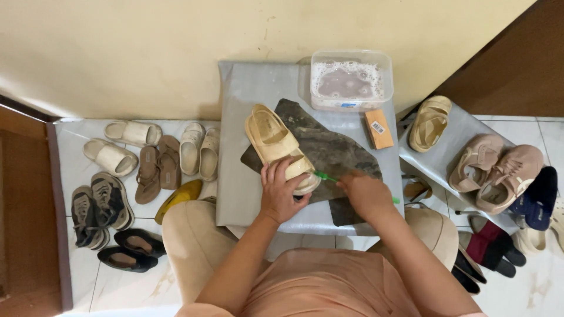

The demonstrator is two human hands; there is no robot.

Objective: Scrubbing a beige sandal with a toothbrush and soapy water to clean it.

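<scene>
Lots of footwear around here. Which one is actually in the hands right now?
The cream chunky sandal on the dark cloth. The left hand grips its heel end and the right hand holds a green brush to it; every other shoe lies untouched.

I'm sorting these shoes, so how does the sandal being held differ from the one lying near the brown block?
The held sandal lies on the dark cloth, steadied by the left hand; the other sandal lies alone on the grey bench. The held sandal is paler cream, the other sandal more tan. The right hand holds a green brush against the held one only. Both are strapped and open.
</scene>
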